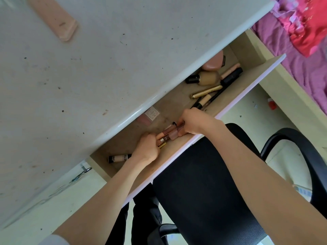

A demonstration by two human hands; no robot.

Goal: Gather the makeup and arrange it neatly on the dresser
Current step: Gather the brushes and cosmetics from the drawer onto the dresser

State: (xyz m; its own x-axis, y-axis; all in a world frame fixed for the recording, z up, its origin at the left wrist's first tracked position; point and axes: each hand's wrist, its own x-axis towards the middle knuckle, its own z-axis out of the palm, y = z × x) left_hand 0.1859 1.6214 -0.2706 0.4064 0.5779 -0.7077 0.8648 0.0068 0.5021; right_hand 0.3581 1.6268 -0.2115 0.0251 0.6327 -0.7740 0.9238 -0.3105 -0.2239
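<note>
An open drawer (247, 80) under the white dresser top (88, 76) holds scattered makeup. My left hand (147, 149) grips a bundle of lip gloss tubes (167, 135) in the drawer's middle. My right hand (192, 122) pinches the other end of the same tubes. To the right lie a foundation bottle (206, 77), a gold tube (206, 91), a black mascara (231, 76), a pink compact (212, 63) and thin pencils (205, 101). A beige concealer tube (119, 158) lies at the drawer's left. A small pink palette (149, 115) sits partly under the dresser top.
A pink flat object (54, 20) lies on the dresser top at the upper left. A black office chair (203, 183) stands right below the drawer. A bed with purple sheets (300, 55) is at the right, and a small red object (271, 105) lies on the floor.
</note>
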